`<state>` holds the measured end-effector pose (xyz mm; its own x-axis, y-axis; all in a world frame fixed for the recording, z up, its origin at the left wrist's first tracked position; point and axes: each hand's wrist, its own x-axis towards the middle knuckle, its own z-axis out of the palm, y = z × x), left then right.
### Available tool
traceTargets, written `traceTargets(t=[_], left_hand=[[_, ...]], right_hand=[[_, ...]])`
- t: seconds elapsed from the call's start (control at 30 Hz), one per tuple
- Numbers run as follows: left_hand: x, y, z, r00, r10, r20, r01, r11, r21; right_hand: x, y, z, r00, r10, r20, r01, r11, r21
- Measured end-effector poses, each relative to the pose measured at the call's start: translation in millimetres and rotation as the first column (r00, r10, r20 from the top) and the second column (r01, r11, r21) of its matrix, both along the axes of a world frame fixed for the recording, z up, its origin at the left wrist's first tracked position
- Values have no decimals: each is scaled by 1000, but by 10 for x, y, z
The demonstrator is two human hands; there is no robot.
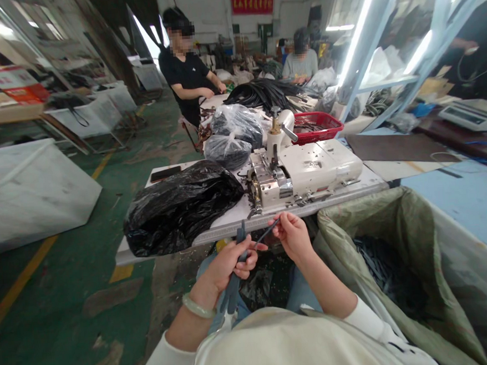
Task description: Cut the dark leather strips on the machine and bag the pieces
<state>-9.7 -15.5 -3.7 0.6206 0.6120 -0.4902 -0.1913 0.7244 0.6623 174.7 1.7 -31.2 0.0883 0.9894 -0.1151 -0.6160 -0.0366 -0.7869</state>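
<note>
My left hand (231, 264) is closed round a bundle of dark blue-grey strips (234, 291) that hang down over my lap. My right hand (292, 234) pinches one thin dark strip (267, 233) that runs from its fingers towards my left hand. Both hands sit just below the near edge of the white table (213, 232), in front of a cream sewing machine (305, 172). A pale bangle is on my left wrist.
A full black plastic bag (178, 206) lies on the table left of the machine, two more bags (234, 133) and a red basket (318, 126) behind. A large open sack (382, 250) of dark strips stands at my right. Two people work at the far tables.
</note>
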Motion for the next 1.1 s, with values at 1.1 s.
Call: traceTargets(t=[1.1], left_hand=[[-103,34,-149,978,106,-178,-103,994,25]], right_hand=[[306,1535,-254,962,-41,270,113,961,-254]])
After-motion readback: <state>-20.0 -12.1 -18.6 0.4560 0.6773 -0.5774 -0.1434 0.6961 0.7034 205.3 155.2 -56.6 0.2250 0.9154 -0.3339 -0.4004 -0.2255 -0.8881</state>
